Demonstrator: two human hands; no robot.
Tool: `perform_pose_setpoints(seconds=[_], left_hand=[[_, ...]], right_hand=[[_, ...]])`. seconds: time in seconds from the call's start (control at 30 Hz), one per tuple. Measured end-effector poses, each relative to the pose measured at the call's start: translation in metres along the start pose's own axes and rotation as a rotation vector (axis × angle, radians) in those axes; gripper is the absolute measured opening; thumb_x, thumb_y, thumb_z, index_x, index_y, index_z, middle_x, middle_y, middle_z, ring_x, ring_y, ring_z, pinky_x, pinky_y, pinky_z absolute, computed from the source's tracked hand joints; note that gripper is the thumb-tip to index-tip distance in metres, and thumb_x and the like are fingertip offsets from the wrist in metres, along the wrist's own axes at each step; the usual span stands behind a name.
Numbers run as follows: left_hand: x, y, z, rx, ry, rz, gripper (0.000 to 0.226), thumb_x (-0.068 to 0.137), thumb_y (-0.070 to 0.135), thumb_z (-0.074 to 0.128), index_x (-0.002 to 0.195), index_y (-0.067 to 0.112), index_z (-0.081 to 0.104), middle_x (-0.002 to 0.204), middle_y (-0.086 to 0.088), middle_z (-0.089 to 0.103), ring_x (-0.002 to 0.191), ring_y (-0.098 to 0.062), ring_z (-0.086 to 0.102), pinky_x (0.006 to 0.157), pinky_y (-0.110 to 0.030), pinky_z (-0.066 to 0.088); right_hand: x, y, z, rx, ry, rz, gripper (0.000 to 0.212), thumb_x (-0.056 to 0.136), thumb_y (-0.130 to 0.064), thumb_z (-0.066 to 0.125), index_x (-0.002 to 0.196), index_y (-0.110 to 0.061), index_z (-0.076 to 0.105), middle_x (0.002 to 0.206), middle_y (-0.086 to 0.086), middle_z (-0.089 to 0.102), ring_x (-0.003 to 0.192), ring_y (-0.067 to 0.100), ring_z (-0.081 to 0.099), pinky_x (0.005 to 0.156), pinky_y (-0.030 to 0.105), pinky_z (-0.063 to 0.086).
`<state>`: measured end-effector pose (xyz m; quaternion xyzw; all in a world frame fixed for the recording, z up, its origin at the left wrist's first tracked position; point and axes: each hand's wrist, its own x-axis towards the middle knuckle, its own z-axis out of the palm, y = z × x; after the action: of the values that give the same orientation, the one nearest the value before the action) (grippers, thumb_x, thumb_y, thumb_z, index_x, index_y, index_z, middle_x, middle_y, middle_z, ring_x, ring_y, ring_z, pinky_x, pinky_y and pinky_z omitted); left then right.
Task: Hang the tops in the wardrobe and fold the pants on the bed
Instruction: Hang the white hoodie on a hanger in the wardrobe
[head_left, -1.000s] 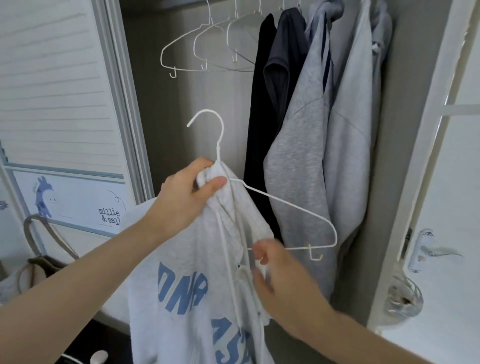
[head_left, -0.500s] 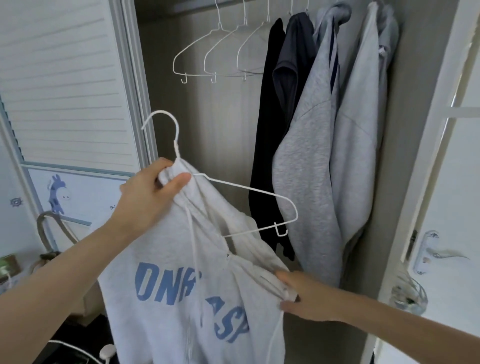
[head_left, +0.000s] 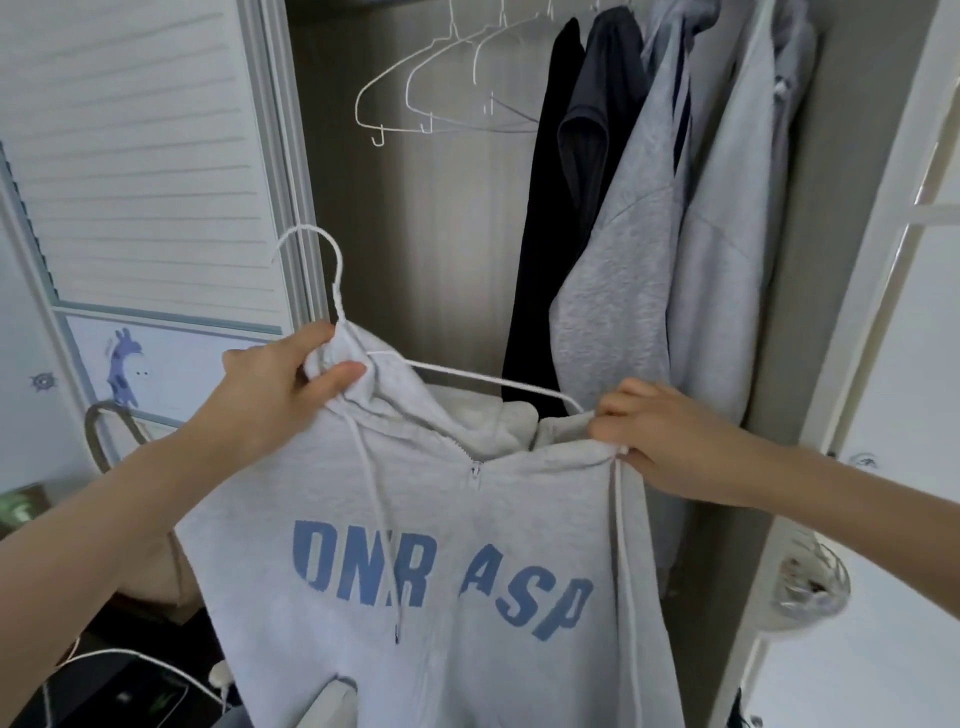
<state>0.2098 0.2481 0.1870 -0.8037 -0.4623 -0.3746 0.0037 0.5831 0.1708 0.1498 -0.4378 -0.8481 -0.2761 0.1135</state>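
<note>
Grey hoodie (head_left: 441, 545) hangs centre frame, half on hanger (head_left: 483, 378). Left hand (head_left: 275, 384) pinches collar and hanger neck; right hand (head_left: 670, 441) grips the other shoulder by the wire tip. Risk: that shoulder slips off if released before seated.

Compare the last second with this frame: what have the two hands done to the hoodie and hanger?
The right hand rose from the front of the light grey hoodie with blue lettering to its right collar edge, which it now pinches by the right arm of the white wire hanger. The neck opening spread wider. The left hand kept its grip at the hanger's neck. The wardrobe garments stayed hanging.
</note>
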Motion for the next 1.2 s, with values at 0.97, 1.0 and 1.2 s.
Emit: perform_pose_setpoints(seconds=[0.97, 1.0, 1.2], left_hand=[[-0.016, 0.040, 0.045, -0.390, -0.091, 0.063, 0.022, 0.089, 0.050, 0.061, 0.094, 0.028, 0.060, 0.081, 0.001, 0.064, 0.076, -0.020, 0.059, 0.077, -0.033, 0.047], [-0.015, 0.044, 0.048, -0.392, -0.091, 0.058, 0.025, 0.088, 0.052, 0.061, 0.095, 0.029, 0.060, 0.081, 0.001, 0.063, 0.076, -0.021, 0.059, 0.078, -0.033, 0.047], [-0.012, 0.027, 0.037, -0.505, 0.070, -0.051, 0.023, 0.091, 0.045, 0.062, 0.095, 0.023, 0.064, 0.089, -0.007, 0.066, 0.084, -0.032, 0.061, 0.079, -0.051, 0.051]], right_hand=[[0.077, -0.035, -0.042, 1.066, -0.324, 0.827, 0.019, 0.094, -0.010, 0.050, 0.104, -0.001, 0.063, 0.095, 0.016, 0.065, 0.084, 0.023, 0.060, 0.081, 0.046, 0.053], [0.082, -0.042, -0.039, 1.011, -0.268, 0.783, 0.021, 0.094, -0.013, 0.050, 0.102, 0.002, 0.063, 0.093, 0.020, 0.066, 0.082, 0.021, 0.058, 0.075, 0.039, 0.050], [0.061, -0.036, -0.023, 0.631, -0.354, 0.826, 0.052, 0.101, -0.043, 0.034, 0.059, -0.013, 0.038, 0.058, 0.003, 0.043, 0.052, 0.013, 0.041, 0.050, 0.026, 0.032]])
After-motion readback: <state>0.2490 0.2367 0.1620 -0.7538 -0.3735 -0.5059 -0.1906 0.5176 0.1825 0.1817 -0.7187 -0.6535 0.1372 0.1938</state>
